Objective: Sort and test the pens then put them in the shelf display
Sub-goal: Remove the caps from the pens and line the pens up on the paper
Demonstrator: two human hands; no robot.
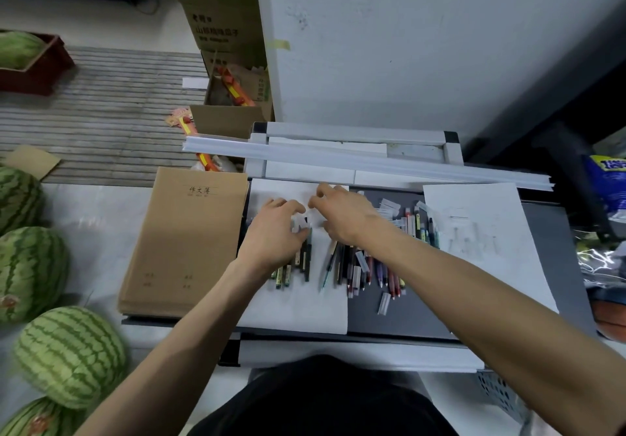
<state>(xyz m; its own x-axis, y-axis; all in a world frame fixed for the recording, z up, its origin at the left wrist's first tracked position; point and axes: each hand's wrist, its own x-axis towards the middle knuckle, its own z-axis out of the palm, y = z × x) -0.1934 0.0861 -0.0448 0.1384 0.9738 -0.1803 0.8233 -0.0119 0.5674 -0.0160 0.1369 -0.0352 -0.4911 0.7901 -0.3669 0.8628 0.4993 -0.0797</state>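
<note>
Far to the left, striped green watermelons [30,273] are lying on the pale floor, and one more is sitting in a dark red crate [44,69] farther back. Just right of them, a stack of brown notebooks [183,242] is lying at the left end of a dark grey worktop [399,320]. Behind the stack, cardboard boxes [220,5] are standing against a white wall panel.

Next, a white sheet of paper [294,310] is lying on the worktop, touching the notebooks' right edge. The person's left hand [274,232] is resting on this sheet, over the upper ends of a small bundle of dark pens [293,271] lying side by side. Its fingers are curled, and thumb and fingertips are pinching a small white piece [299,222] just above the bundle.

The right hand [342,215] is hovering just beside it, fingers bent toward the same white piece; whether they are gripping anything cannot be told. Under and below the right wrist, a larger spread of mixed pens [366,269] is lying across the sheet's right edge and the bare worktop, with loose clear caps [384,303] scattered among them.

Further right, another cluster of pens [421,227] is lying near a second white sheet [484,239]. Long white strips [372,163] are running along the back of the worktop. At the far right, a blue printed bag [609,178] is showing.
</note>
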